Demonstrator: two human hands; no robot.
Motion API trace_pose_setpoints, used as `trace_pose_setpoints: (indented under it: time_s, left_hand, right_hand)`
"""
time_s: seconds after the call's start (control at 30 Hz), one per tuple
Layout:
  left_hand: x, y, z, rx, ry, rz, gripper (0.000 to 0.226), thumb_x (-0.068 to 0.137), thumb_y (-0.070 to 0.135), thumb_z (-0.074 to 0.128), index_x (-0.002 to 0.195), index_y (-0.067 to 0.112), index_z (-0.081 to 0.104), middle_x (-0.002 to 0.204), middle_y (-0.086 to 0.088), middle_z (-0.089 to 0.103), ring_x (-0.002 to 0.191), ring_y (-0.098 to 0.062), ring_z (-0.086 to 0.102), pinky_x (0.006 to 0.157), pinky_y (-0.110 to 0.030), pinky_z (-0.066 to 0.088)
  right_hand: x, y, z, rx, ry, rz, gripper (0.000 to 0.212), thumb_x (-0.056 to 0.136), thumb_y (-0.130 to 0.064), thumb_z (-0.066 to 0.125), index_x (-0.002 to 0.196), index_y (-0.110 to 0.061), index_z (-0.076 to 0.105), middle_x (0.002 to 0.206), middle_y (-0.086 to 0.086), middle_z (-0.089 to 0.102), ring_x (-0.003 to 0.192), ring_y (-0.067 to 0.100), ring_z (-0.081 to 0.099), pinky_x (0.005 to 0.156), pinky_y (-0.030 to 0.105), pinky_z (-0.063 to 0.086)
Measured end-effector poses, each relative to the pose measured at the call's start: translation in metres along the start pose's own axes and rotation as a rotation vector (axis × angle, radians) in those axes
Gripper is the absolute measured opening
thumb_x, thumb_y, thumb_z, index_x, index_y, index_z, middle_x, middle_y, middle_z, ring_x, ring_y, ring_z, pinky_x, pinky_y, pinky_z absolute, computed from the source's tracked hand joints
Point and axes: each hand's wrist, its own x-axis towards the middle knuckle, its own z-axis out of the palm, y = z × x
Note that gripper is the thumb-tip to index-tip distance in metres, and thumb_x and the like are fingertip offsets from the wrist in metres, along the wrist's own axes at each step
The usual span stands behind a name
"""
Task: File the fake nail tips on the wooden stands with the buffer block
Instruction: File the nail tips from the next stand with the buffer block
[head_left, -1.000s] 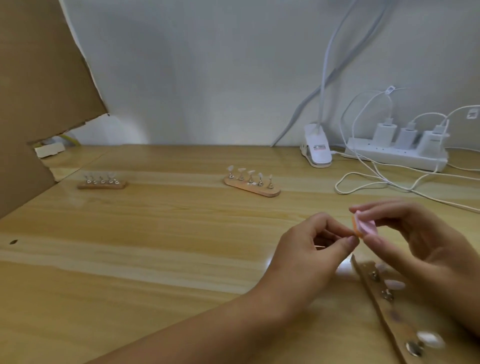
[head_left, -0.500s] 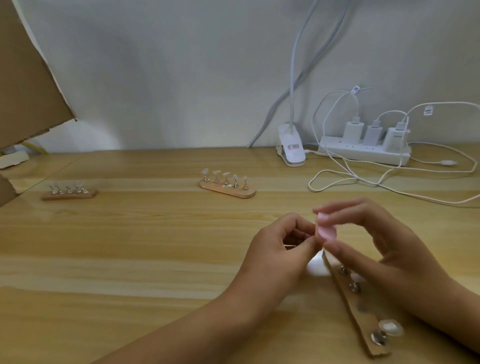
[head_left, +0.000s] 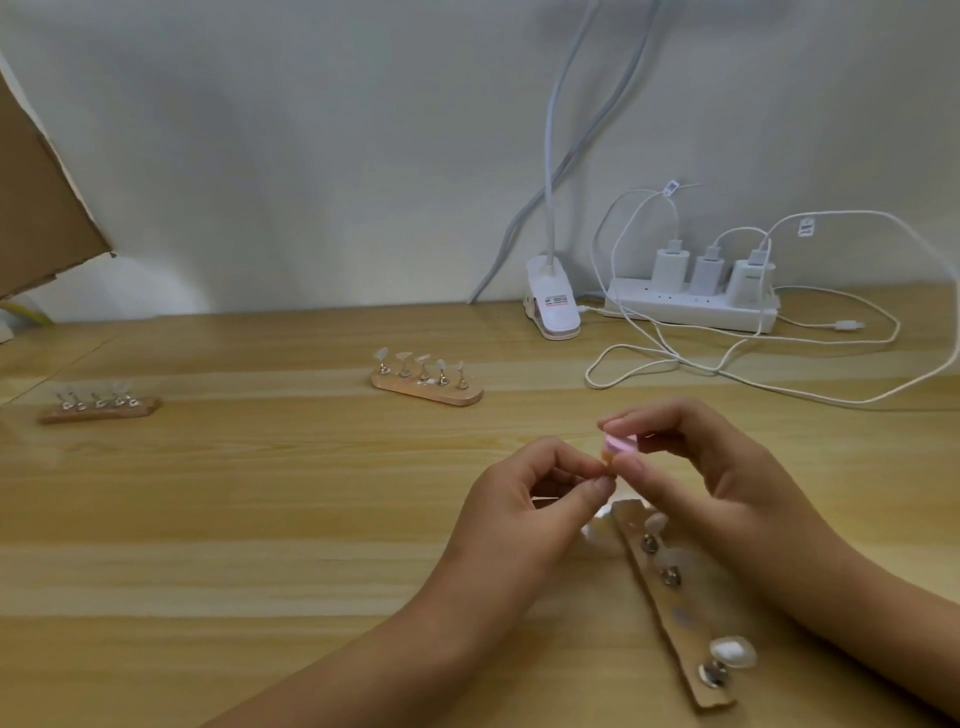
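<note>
My right hand (head_left: 727, 478) pinches a small pink buffer block (head_left: 775, 445) between thumb and forefinger. Right beside it, my left hand (head_left: 530, 514) pinches something tiny at its fingertips against the block; the item itself is hidden. Below both hands a wooden stand (head_left: 675, 608) lies on the table, running toward me, with metal pegs and a clear nail tip (head_left: 732, 652) near its close end. A second stand (head_left: 426, 387) with several nail tips sits mid-table, and a third stand (head_left: 98, 408) is at the far left.
A white power strip (head_left: 691, 309) with three chargers and looping white cables (head_left: 727, 364) lies at the back right. A white clip lamp base (head_left: 553, 304) stands next to it. A cardboard sheet (head_left: 36, 208) leans at the left edge. The wooden table (head_left: 260, 519) spreads around.
The view has shifted, so the scene slid left. The pink block has turned between my right fingers and stays against my left fingertips.
</note>
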Motion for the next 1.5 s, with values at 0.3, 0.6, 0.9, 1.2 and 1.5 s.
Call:
trace_pose_setpoints:
  time_s: [0.3,0.6,0.9,1.2,1.5]
  left_hand:
    - [-0.001,0.003,0.001,-0.015,-0.023,0.025,0.008,0.085,0.025,0.071,0.077,0.022,0.071,0.072,0.01,0.068,0.07,0.0,0.06,0.066,-0.011,0.044]
    - [-0.003,0.005,0.002,0.019,-0.024,0.009,0.017,0.076,0.041,0.067,0.078,0.025,0.073,0.072,0.009,0.069,0.069,0.0,0.06,0.063,-0.013,0.044]
    - [-0.004,0.005,0.0,-0.003,0.013,-0.033,0.013,0.087,0.016,0.07,0.076,0.023,0.07,0.09,0.014,0.074,0.077,0.001,0.063,0.071,-0.012,0.048]
    - [-0.004,0.004,0.001,0.013,0.05,-0.041,0.011,0.083,0.016,0.075,0.08,0.024,0.07,0.083,0.002,0.075,0.077,-0.005,0.068,0.071,-0.013,0.05]
    - [-0.004,0.004,0.001,0.031,0.044,-0.04,0.011,0.082,0.015,0.075,0.074,0.02,0.069,0.081,0.0,0.075,0.075,-0.006,0.067,0.071,-0.015,0.052]
  right_hand:
    - [0.0,-0.002,-0.001,-0.01,-0.05,-0.036,0.019,0.088,-0.034,0.068,0.103,-0.022,0.067,0.109,-0.008,0.068,0.108,0.019,0.064,0.092,0.032,0.052]
    - [0.001,0.0,0.0,-0.053,-0.065,-0.085,0.023,0.086,-0.031,0.066,0.105,-0.018,0.065,0.11,-0.009,0.066,0.108,0.019,0.063,0.092,0.038,0.051]
    - [0.008,0.0,-0.01,0.182,0.086,0.225,0.025,0.079,-0.032,0.072,0.098,-0.016,0.069,0.104,-0.001,0.073,0.104,0.016,0.067,0.091,0.025,0.053]
    - [0.003,-0.012,-0.004,0.302,-0.014,0.243,0.018,0.081,-0.036,0.076,0.087,-0.021,0.069,0.101,0.006,0.074,0.095,0.02,0.071,0.085,0.026,0.056]
    - [0.002,-0.012,-0.005,0.355,-0.002,0.165,0.009,0.089,-0.03,0.071,0.088,-0.021,0.069,0.096,0.013,0.074,0.09,0.019,0.071,0.081,0.022,0.054]
